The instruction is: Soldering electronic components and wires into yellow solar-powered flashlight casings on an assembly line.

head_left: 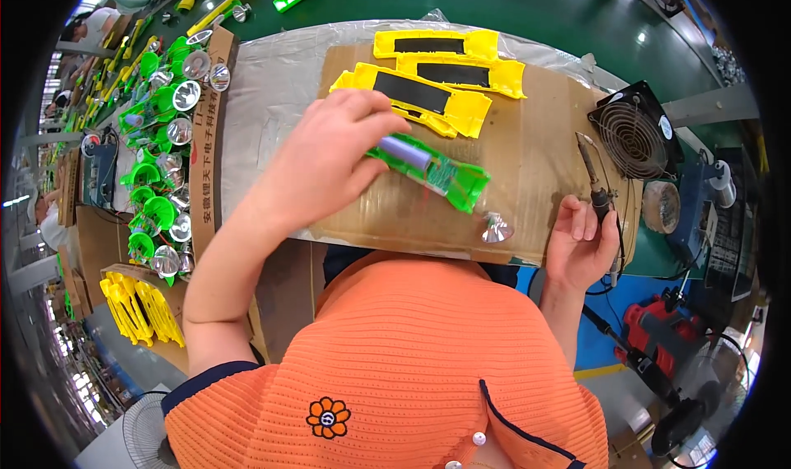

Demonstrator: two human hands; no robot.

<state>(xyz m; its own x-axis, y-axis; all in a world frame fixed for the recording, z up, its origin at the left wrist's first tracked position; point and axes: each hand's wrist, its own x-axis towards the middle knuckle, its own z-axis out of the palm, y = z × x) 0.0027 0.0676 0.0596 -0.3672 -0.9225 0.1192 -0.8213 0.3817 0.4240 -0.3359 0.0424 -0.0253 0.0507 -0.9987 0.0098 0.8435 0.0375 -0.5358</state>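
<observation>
Gripping one green casing (437, 172), left hand (325, 160) curled; right hand (581, 242) closed around one soldering iron (595, 185); three yellow shells (437, 78).

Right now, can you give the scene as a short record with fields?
left hand: holds green housing with blue cylinder cell over cardboard sheet
right hand: grips soldering iron
near the housing: silver reflector
behind: yellow shells
left side: pile of green parts
right side: small fan
</observation>
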